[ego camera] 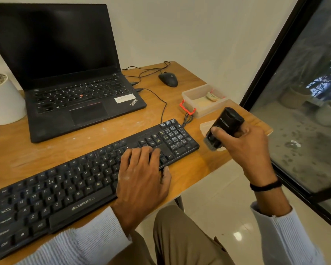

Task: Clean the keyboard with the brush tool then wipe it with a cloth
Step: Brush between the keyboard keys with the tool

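Your left hand [141, 175] lies flat on the right-hand keys of the black keyboard [69, 190], fingers straight and slightly spread, thumb against the front edge. The keyboard sits slantwise across the wooden worktop [46, 150], its number pad towards the far right. Your right hand [245, 144] curls round the black brush tool [225, 126], thumb across its body. You hold it tilted just beside the keyboard's right end, apart from the keys, with the grey bristles pointing down and left. Beneath it lies a pale flat piece [205, 124]; you cannot tell whether it is cloth. Behind the keyboard stands an open laptop [65, 77] with a dark screen. A white pot [5, 104] is at its left. At its right are a corded mouse [168, 79] and a clear plastic box [201, 101] with red clips.
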